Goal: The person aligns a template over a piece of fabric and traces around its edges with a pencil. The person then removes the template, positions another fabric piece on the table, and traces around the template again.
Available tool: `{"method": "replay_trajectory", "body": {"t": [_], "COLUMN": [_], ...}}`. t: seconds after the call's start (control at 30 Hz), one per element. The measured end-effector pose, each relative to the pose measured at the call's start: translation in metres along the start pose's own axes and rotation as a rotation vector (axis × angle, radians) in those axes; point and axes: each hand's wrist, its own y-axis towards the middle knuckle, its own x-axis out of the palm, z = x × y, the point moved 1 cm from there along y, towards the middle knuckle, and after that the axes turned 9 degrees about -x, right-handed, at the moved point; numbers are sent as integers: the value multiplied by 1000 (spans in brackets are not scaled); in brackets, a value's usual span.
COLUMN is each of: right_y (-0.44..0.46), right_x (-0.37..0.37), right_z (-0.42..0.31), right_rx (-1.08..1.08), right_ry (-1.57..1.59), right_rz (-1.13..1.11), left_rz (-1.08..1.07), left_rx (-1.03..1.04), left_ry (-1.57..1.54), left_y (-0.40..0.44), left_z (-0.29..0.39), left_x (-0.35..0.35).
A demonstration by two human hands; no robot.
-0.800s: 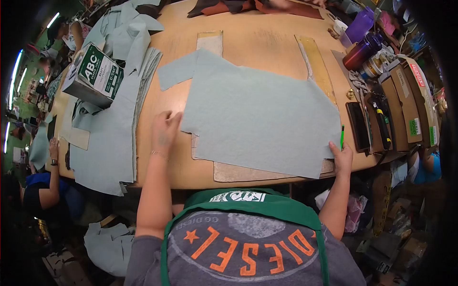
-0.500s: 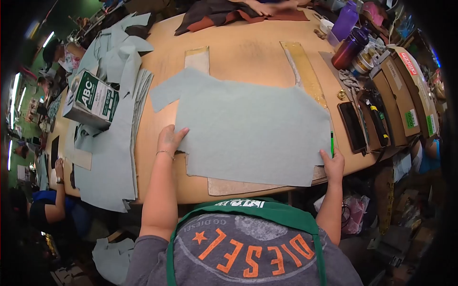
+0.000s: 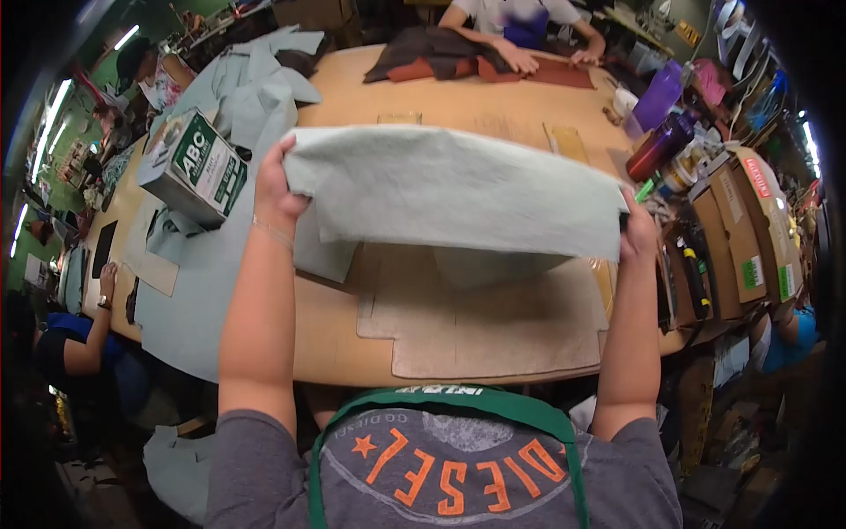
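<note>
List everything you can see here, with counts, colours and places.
Sheet: 1, pale grey-green, held up, centre
Board: at least 1, tan, below it
Table: 1, light wood, centre
Sheet pile: uncounted, grey-green, left
ABC box: 1, white-green, on the pile
Flat pieces: several, dark and rust, far edge
Bottle: 1, purple-red, right
Cardboard boxes: at least two, brown, right
Stick: 1, green, by sheet's right corner
Other people: at least three, mixed clothing, far and left
Apron: 1, green, wearer's front
Left fingers: uncounted, bare, gripping sheet's left end
Right fingers: uncounted, bare, gripping its right end

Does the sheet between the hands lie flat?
No, the left hand and right hand hold the sheet raised above the board.
</note>
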Motion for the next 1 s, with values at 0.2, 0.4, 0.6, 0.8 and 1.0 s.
{"method": "replay_trajectory", "body": {"t": [0.2, 0.4, 0.6, 0.8, 1.0], "right_y": [14, -23, -82, -115, -99], "right_x": [111, 73, -37, -75, -86], "right_z": [-78, -51, 46, 64, 73], "right_rx": [-331, -256, 141, 264, -84], "right_ry": [-12, -136, -387, -671, -933], "right_rz": [-277, -316, -114, -116, -249], "left_rz": [-150, -309, 140, -132, 284], "left_rx": [340, 217, -107, -480, -318], "left_ry": [-46, 95, -67, -262, 549], "left_y": [52, -8, -59, -130, -135], "left_z": [147, 129, -31, -111, -125], "left_x": [53, 31, -72, -99, -95]}}
